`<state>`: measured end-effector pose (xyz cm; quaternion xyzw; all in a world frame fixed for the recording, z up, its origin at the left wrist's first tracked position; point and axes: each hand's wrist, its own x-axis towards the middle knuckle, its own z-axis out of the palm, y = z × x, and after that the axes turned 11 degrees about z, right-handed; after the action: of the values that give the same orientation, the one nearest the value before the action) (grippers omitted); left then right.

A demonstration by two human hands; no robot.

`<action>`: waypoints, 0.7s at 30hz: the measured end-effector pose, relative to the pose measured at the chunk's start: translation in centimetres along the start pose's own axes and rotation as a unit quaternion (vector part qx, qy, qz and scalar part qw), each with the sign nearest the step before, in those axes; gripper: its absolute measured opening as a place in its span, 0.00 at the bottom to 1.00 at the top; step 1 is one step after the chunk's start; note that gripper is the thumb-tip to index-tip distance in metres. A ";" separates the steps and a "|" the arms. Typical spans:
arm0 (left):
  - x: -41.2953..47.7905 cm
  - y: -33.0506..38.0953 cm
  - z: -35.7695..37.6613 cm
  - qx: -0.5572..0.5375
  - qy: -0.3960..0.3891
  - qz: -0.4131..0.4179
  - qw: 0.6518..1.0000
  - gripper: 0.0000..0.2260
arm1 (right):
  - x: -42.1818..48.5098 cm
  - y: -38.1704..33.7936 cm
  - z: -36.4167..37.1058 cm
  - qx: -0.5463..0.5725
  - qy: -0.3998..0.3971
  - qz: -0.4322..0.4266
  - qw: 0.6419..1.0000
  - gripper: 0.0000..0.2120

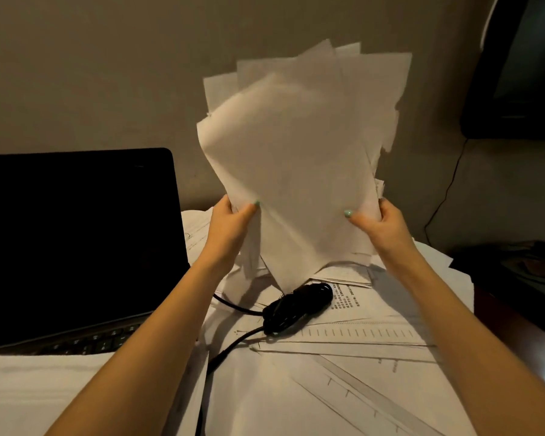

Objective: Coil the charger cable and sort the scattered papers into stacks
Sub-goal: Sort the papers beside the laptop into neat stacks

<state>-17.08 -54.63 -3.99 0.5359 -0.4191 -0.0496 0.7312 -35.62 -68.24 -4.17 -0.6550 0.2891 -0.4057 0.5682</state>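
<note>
The left hand (230, 221) and the right hand (381, 221) each clamp one side edge of a sheaf of papers (296, 152), thumb pressed on the near face and fingers curled behind the sheets. Both thumbnails are painted pale green. The sheaf is held upright and slightly rotated, so one corner points down. Its sheets are uneven, with several top edges and corners fanning out past one another.

That lower corner hangs just above the far end of the coiled charger cable (299, 305); whether it touches the coil cannot be told. The black coil lies in a loose bundle, and two strands leave its left side. One runs left toward the laptop (76, 240); the other curves toward the near edge of the view.

Under the coil and all around it lie scattered papers (359, 357), overlapping at many angles, some printed with text, others with ruled lines and drawn diagrams. To the left of the coil the laptop stands open, with a dark screen and part of the keyboard showing. Nearer than the laptop, left of the coil, a white cloth (44, 388) covers the surface. Far to the upper right of the coil a dark screen (516, 73) stands against the wall (92, 73), with a thin wire (447, 190) trailing down below it.
</note>
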 end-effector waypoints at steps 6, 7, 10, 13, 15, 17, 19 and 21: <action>0.5 2.4 0.2 -0.062 -0.026 0.059 0.996 0.09 | -0.9 -0.9 0.8 -0.006 0.034 -0.107 0.994 0.09; 0.6 2.8 0.4 -0.058 -0.040 0.072 0.995 0.09 | -1.0 -0.9 1.1 -0.009 0.048 -0.118 0.992 0.09; 0.6 4.3 0.8 -0.046 -0.043 0.106 0.992 0.10 | -1.3 -1.2 2.1 -0.002 0.095 -0.145 0.985 0.08; 1.1 5.7 0.8 -0.034 0.004 0.166 0.986 0.11 | -1.5 -1.5 1.9 0.045 0.156 -0.183 0.970 0.15; 1.3 6.7 1.0 -0.050 0.033 0.183 0.981 0.09 | -1.3 -1.3 1.9 0.033 0.190 -0.228 0.954 0.17; 1.3 7.7 1.2 -0.067 0.039 0.197 0.977 0.08 | -1.3 -1.2 2.4 0.027 0.198 -0.251 0.947 0.18; 1.3 8.6 1.3 -0.045 0.024 0.230 0.972 0.07 | -1.6 -1.4 2.8 0.023 0.203 -0.273 0.940 0.13; 1.7 9.1 1.0 -0.007 0.004 0.257 0.966 0.06 | -2.0 -1.9 3.1 0.024 0.213 -0.302 0.929 0.10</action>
<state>-20.10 -52.43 4.55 0.4055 -0.5394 0.1396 0.7247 -34.12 -64.68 -2.83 -0.5959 0.1822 -0.6948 0.3591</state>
